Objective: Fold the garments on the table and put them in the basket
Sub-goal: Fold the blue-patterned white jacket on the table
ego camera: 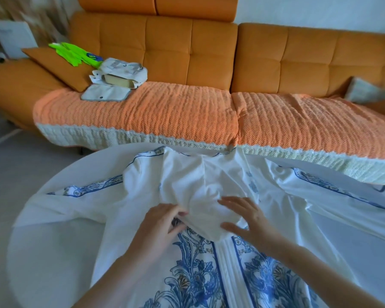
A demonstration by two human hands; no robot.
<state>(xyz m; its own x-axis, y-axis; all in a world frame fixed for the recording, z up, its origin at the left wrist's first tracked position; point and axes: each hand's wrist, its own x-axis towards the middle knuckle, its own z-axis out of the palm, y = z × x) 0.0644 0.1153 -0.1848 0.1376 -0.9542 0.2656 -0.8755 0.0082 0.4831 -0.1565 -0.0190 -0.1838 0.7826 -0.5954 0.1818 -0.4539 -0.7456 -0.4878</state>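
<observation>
Lower half of frame: round white desk [53, 252], mostly covered by a white garment of thin smooth fabric with blue floral print and blue border bands [209, 185]. The garment lies spread open, its sides running out to the left and right edges of the desk. The printed panels sit at bottom centre and a plain white bunched fold at frame centre.

Left hand [162, 221], centre-left: fingers [180, 215] curled, pinching the left edge of the bunched fold against the thumb. Right hand [247, 218], just right of centre: fingers spread and straight, palm down, pressing on the same fold, gripping nothing. Both forearms enter from the bottom edge.

Upper half: orange tufted leather sofa [169, 41], seat under an orange knitted cover with cream trim [142, 112]. Upper left, on the sofa: orange square cushion [53, 63], a bright green item [76, 54] lying on it, and beside these a pale grey-trimmed fabric pouch, flap open [120, 76].
</observation>
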